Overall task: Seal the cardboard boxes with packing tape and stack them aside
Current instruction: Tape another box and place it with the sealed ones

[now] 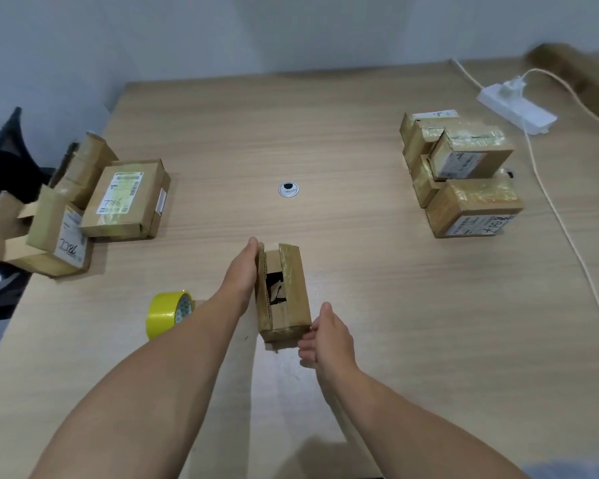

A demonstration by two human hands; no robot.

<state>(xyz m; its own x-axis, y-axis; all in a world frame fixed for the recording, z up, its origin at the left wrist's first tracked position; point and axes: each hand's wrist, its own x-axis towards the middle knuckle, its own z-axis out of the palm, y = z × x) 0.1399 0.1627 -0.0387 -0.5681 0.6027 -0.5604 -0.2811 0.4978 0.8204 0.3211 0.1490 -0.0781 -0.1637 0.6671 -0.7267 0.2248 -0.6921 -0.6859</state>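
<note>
A small cardboard box point(293, 292) stands on the table in front of me, its top flaps partly apart so a dark gap shows. My left hand point(241, 271) lies flat against the box's left side, fingers straight. My right hand point(327, 335) touches the box's near right corner with its fingers. A roll of yellow packing tape point(166, 314) stands on edge to the left of my left forearm. Several taped boxes point(464, 171) are stacked at the right. Several untaped boxes point(125, 200) lie at the left edge.
The wooden table point(325, 140) has a round metal cable grommet point(288, 189) in its middle. A white power strip point(516, 107) with cables lies at the back right. A dark chair point(0, 157) stands beyond the left edge.
</note>
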